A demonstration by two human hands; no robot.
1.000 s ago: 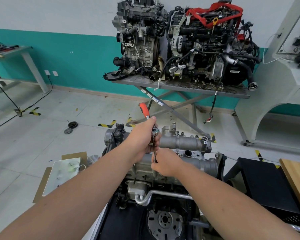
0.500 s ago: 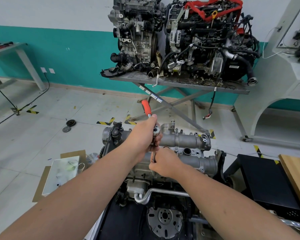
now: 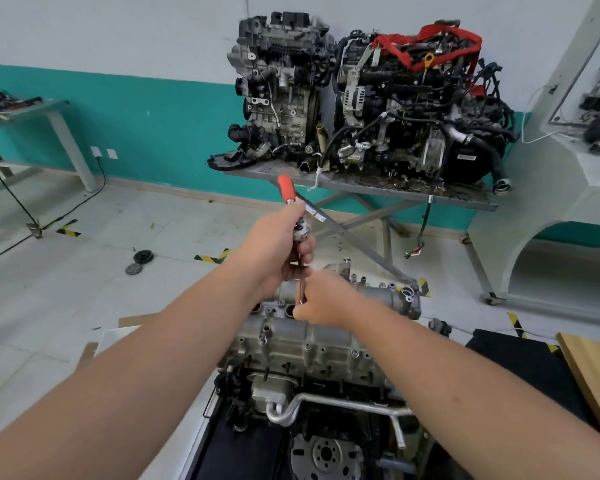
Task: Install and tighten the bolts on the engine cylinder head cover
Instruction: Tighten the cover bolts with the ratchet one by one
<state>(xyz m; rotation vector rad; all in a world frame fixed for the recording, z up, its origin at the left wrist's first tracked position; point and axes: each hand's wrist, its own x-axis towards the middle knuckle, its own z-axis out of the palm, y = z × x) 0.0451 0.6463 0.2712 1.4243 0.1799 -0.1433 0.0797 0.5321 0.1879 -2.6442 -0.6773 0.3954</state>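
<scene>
L grip [image 3: 278,244] wraps ratchet [image 3: 293,216] | R grip [image 3: 323,299] pinches shaft above cover [image 3: 371,296]

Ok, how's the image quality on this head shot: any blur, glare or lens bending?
Head view: even, soft light with no harsh glare; strong wide-angle bending stretches both forearms and bows the teal wall stripe; the left hand on the ratchet is slightly smeared, while the engine below stays sharp.

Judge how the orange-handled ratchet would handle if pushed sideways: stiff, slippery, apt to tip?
Probably stiff: the ratchet and its thin extension look like metal. The orange handle likely resists slipping. Apt to tilt; the right hand steadies the shaft while the left hand grips above.
</scene>
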